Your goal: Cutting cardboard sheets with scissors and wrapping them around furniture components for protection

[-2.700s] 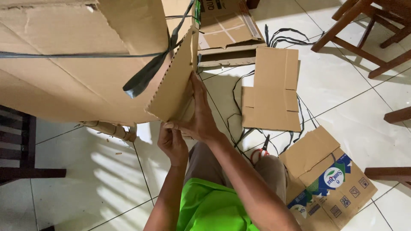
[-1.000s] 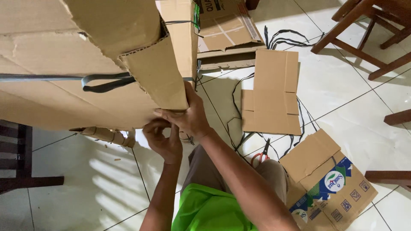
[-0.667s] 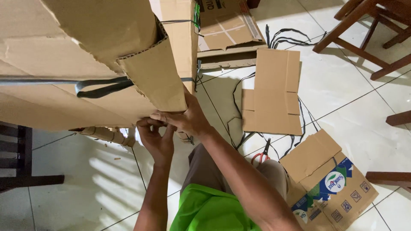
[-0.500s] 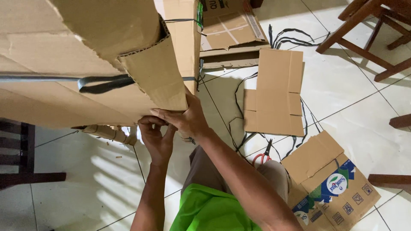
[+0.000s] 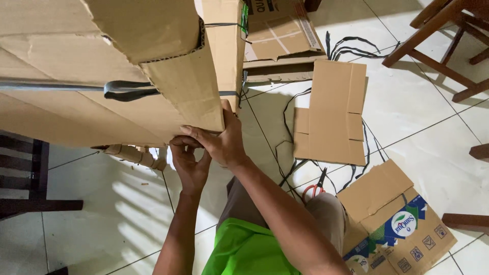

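A big brown cardboard-wrapped bundle [image 5: 76, 76] fills the upper left, bound by a grey plastic strap [image 5: 127, 90]. A loose corrugated flap [image 5: 188, 86] hangs down at its near corner. My right hand [image 5: 219, 140] presses flat on the flap's lower edge, fingers pointing left. Just below it, my left hand [image 5: 189, 160] pinches the cardboard's bottom edge from underneath. A wrapped wooden leg [image 5: 135, 155] sticks out under the bundle.
Flattened cardboard [image 5: 333, 114] lies on the white tiled floor, with black straps [image 5: 351, 43] around it. Red-handled scissors [image 5: 313, 187] rest by my knee. A printed carton [image 5: 397, 219] sits lower right. Wooden chair legs [image 5: 433, 40] stand upper right, dark furniture [image 5: 25, 178] at left.
The flap was swung down and folded over the bundle's corner. My right hand slid to its lower edge and my left hand rose to grip beneath it.
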